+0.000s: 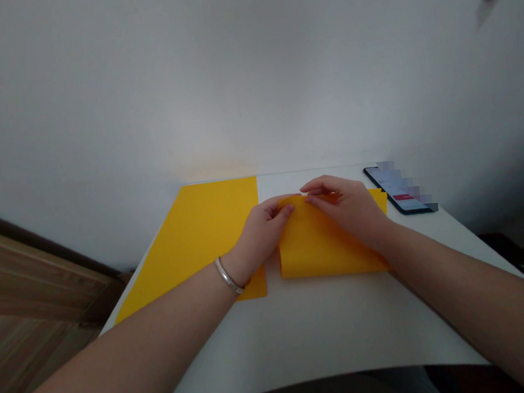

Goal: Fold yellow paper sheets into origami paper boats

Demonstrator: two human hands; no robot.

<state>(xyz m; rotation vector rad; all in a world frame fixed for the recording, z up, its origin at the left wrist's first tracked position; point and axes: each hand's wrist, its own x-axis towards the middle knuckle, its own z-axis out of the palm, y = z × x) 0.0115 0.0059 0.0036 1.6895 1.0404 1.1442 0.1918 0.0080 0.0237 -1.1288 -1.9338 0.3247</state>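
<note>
A sheet of yellow paper lies bent over on itself, its rounded fold toward me and its edges at the far side. My left hand pinches the far left corner, thumb on top and fingers behind. At the far edge, my right hand has its thumb and fingers close together on the same paper; part of the sheet is hidden under this hand and forearm. To the left, a second yellow sheet lies flat, partly covered by my left forearm.
Both sheets are on a white table set against a pale wall. A phone with a lit screen lies at the back right corner. Wooden furniture stands beyond the table's left edge.
</note>
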